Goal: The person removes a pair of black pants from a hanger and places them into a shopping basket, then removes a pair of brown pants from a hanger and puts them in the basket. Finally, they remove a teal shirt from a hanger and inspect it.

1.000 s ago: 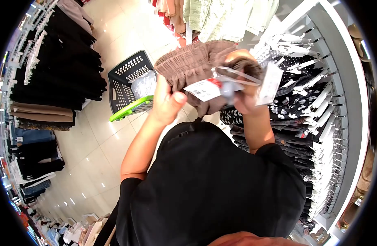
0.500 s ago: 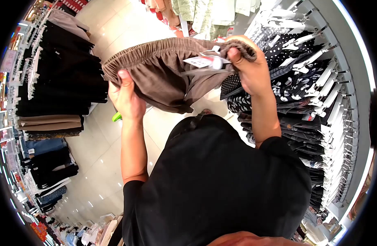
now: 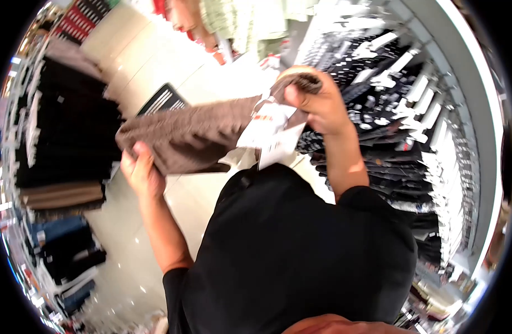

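Note:
Brown elastic-waist pants (image 3: 189,133) are stretched out sideways in front of my chest, their gathered waistband along the top. My left hand (image 3: 144,171) grips the left end of the waistband, thumb on the near side. The bunched right end is held in my right hand (image 3: 324,109), with the thumb pressed over the fabric. White paper tags (image 3: 271,131) with print hang from the waistband close to my right hand. They cover part of the cloth, and motion blurs their text. How far the legs reach below is hidden.
A rack of black and patterned garments on white hangers (image 3: 423,106) runs along my right. On the left hang black garments (image 3: 66,122), folded brown ones (image 3: 64,195) and jeans (image 3: 58,228). Pale green clothes (image 3: 239,22) are ahead, above a tiled floor (image 3: 122,239).
The pants and both hands have shifted left and slightly down in view. The tags have swung down and turned more toward me. A dark striped panel now shows behind the waistband.

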